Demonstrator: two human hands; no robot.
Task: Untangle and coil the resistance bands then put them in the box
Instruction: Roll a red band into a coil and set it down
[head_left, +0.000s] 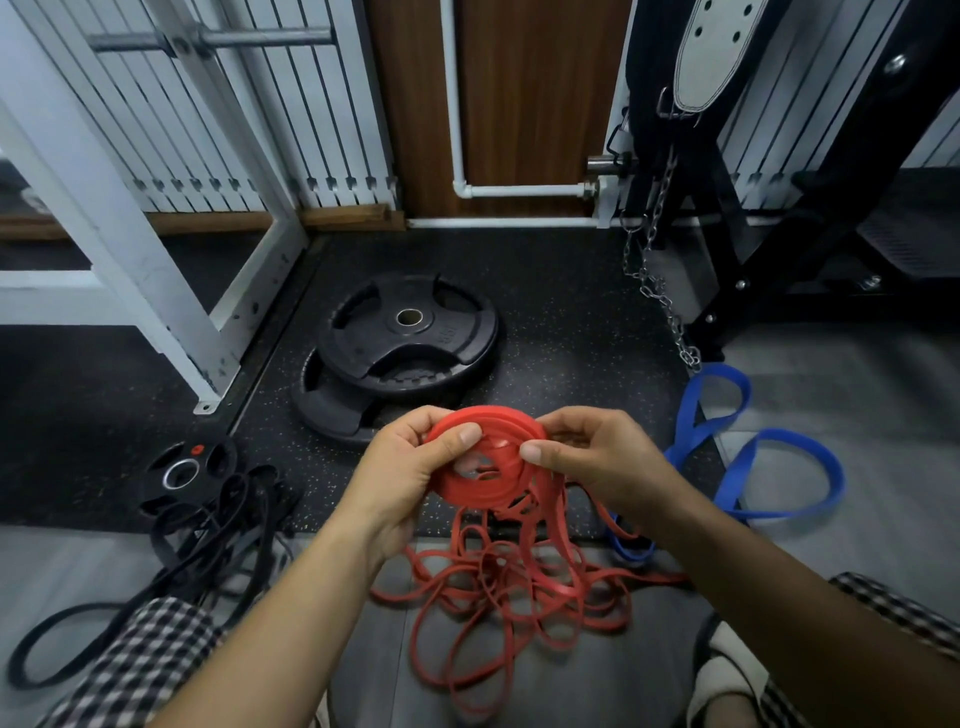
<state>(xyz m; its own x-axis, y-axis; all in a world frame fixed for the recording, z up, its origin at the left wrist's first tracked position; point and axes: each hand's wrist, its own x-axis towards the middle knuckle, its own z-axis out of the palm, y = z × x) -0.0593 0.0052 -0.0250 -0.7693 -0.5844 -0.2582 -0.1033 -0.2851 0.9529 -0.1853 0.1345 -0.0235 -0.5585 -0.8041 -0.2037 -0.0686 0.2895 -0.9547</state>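
1. Fingers (460, 435) of your left hand (405, 467) and right hand (602, 452) curl round the half-wound red coil (483, 480), pinching it from both sides. Slacken either pinch and the turns may spring apart.
2. Its loose tail (509, 592) lies heaped on the floor (831, 374) at the mat's (545, 338) near edge. A hard pull could tighten a knot or drag the blue band (753, 457).
3. No box is visible.

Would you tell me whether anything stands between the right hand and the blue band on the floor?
Nothing visible does: the blue band lies on the floor just right of the right hand, whose fingers pinch the red coil.
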